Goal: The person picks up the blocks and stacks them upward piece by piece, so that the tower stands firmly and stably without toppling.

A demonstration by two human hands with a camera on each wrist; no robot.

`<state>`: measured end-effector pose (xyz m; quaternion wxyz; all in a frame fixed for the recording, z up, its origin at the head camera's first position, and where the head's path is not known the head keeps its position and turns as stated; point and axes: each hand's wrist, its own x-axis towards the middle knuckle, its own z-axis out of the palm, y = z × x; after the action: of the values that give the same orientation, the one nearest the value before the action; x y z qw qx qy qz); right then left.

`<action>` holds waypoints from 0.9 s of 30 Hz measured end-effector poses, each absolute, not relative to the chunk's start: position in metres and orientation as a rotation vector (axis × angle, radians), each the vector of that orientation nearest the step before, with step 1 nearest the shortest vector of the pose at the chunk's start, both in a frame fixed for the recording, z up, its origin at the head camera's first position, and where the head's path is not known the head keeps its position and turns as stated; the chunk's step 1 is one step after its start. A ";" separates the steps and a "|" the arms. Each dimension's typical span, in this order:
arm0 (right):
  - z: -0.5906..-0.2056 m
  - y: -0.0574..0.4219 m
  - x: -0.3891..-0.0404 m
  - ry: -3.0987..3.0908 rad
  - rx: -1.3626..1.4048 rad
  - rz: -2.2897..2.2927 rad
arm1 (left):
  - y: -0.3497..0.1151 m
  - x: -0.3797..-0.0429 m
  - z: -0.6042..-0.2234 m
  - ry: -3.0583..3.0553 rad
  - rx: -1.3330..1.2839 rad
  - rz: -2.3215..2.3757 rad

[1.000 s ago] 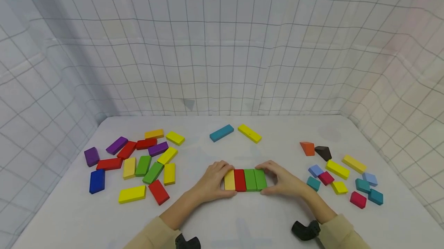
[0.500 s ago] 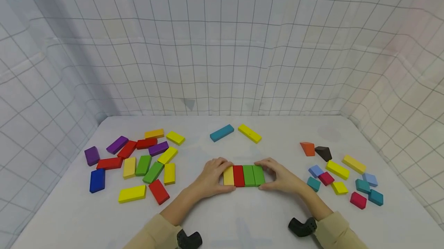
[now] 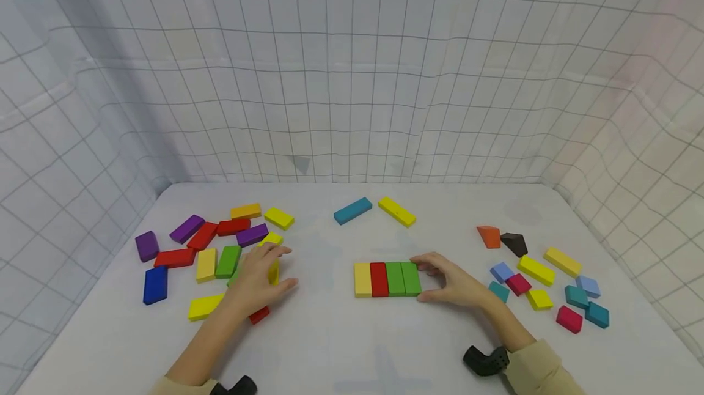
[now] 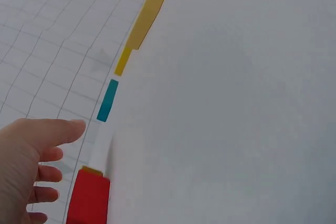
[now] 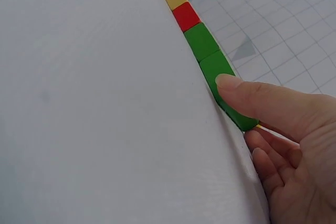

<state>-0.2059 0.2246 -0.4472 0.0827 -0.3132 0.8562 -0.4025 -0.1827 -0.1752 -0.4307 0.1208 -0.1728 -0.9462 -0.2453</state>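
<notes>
A flat row of blocks lies mid-table in the head view: a pale yellow block, a red block and two green blocks, side by side. My right hand holds the rightmost green block, thumb at its near end and fingers at its far end. In the right wrist view the thumb overlaps that block's near face. My left hand is over the left group with fingers spread, nothing gripped. It partly hides a yellow block and a red block.
Several coloured blocks spread out at left, including a blue block and a purple block. Behind the row lie a teal block and a long yellow block. Smaller pieces gather at right, near an orange wedge.
My left hand has let go of the row's pale yellow end and moved left over the loose blocks. Earlier, both hands shifted the row slightly away. The right hand stays at the row's right end.
</notes>
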 end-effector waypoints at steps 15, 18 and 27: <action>-0.447 0.224 -0.205 2.533 -0.891 -1.211 | -0.195 -0.169 -0.445 -2.789 -0.480 -0.578; -0.447 0.224 -0.206 2.535 -0.893 -1.210 | -0.194 -0.170 -0.448 -2.777 -0.522 -0.647; -0.449 0.226 -0.206 2.547 -0.919 -1.223 | -0.178 -0.180 -0.447 -2.689 -0.584 -0.863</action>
<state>-0.2060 0.2258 -0.4490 0.0853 -0.3082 0.8542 -0.4100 -0.1798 -0.1778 -0.4469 0.1283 -0.2009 -0.9247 -0.2968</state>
